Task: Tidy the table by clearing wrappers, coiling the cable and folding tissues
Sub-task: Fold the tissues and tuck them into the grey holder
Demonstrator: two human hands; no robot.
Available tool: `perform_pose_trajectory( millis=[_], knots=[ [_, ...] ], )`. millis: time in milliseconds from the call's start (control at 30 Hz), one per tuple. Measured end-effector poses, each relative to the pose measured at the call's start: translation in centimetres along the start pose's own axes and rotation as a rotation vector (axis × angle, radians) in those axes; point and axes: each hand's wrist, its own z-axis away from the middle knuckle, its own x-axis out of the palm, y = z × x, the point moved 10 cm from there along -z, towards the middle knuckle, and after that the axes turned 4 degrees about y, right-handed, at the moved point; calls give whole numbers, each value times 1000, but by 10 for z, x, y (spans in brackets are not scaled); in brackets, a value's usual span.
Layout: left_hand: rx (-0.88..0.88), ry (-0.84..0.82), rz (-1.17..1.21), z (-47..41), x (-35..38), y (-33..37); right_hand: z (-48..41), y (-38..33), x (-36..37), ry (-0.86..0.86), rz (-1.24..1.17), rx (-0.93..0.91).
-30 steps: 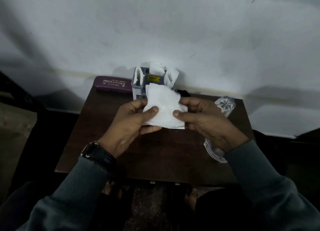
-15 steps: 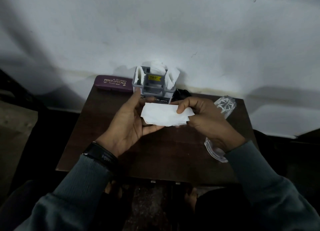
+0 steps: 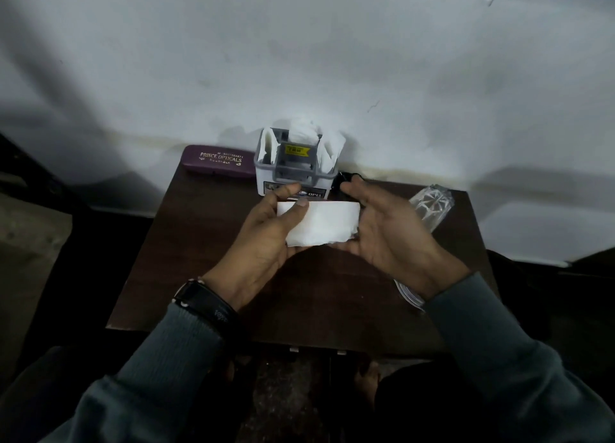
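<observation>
Grey knit sleeves (image 3: 159, 359) come in from six o'clock, with a dark watch (image 3: 206, 304) on the left wrist. Over the middle of the brown desk (image 3: 199, 259) the left hand (image 3: 266, 239) has the tissue (image 3: 326, 223). Its thumb presses on top at the left end and its fingers (image 3: 286, 189) curl behind, clamped on the paper.

The right hand (image 3: 392, 239) has just let go. A second ago both thumbs pinched a taller, squarer sheet, and half a second ago the right one was drawing the fold over. Now the tissue is a low, flat rectangle. The right fingers hang loose and apart beside its right edge, holding nothing; whether they brush the paper I can't tell. To my eye one fold is done, and this piece wants another crease or stowing.

At four o'clock a pale loop (image 3: 409, 296) peeps from under the right wrist; cable or plastic, I can't say. At two o'clock lies a clear wrapper (image 3: 431, 204), not yet cleared.

At twelve, against the wall (image 3: 299, 60), a white box (image 3: 266, 181) shows "OPEL" on its front. A grey holder (image 3: 294, 171) in it is stuffed with other tissues (image 3: 301, 129), and its yellow label is too small to read. At eleven a maroon case (image 3: 218, 161) says "PRINCE OPTICALS" in gold; its smaller print is illegible.
</observation>
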Motion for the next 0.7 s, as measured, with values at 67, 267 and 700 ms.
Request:
perform_pose_trajectory(
  millis=[67,267,700],
  knots=[
    [9,-5,-9,0,4,-5,-9,10,-2,58,31,-18],
    [52,10,-127,-2,-3,-7,-20,13,-16,175,69,-84],
    [228,12,-297,0,-3,9,-12,-3,-30,274,426,-220]
  ],
)
